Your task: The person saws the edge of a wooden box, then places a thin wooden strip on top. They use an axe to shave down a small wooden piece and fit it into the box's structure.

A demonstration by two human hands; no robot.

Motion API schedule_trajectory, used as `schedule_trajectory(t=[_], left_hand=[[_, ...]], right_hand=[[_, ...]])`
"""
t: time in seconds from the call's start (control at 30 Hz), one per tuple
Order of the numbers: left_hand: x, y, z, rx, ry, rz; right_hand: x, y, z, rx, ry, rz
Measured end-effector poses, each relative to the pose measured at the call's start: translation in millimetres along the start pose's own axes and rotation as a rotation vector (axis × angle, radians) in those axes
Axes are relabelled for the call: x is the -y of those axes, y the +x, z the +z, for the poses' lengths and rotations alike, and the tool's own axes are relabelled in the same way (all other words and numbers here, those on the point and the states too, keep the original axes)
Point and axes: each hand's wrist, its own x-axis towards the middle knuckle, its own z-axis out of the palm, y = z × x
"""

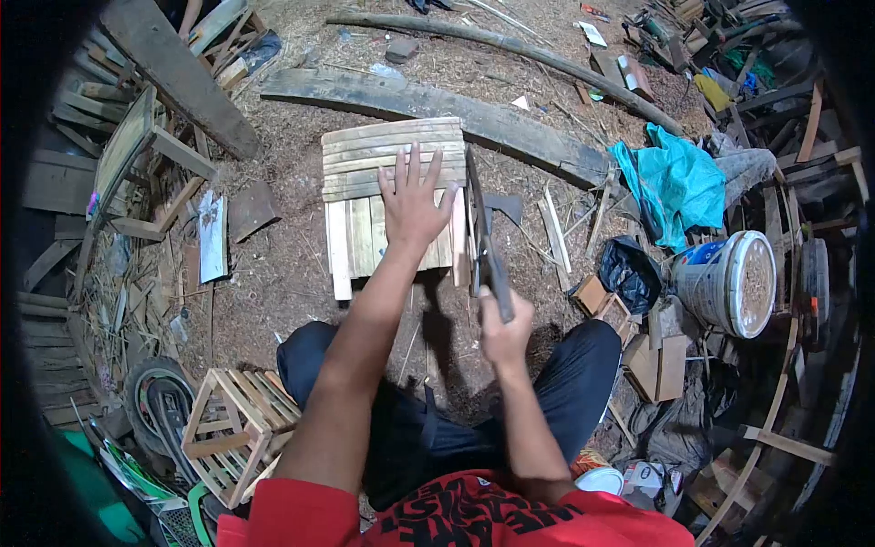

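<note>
A small slatted wooden piece stands on the ground in front of me, with horizontal slats at its far part and upright boards below them. My left hand lies flat on the slats, fingers spread. Close to the right edge of the slats, my right hand is wrapped round the near end of a long dark tool, which looks like a saw. The tool runs away from me along that edge; whether its blade touches the wood cannot be made out.
A long plank and a pole lie beyond the piece. To the right are a teal plastic sheet and a white bucket. A slatted wooden frame stands at the lower left, near a wheel.
</note>
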Motion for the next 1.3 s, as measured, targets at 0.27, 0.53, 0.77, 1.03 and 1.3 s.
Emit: schedule_trajectory(t=[0.27, 0.53, 0.77, 1.03, 1.3], left_hand=[[3, -2, 1, -0.033, -0.043, -0.004], [4, -1, -1, -0.043, -0.050, -0.007], [1, 1, -1, -0.029, -0.032, -0.015], [3, 0, 1, -0.022, -0.017, -0.022], [2, -1, -1, -0.004, -0.002, -0.019]], right_hand=[[-6, 43, 8, 0.014, -0.068, -0.061], [-3, 56, 10, 0.044, -0.051, -0.020], [-18, 67, 17, -0.013, -0.150, -0.049], [-3, 39, 15, -0.015, -0.028, -0.053], [-9, 20, 5, 0.004, -0.061, -0.071]])
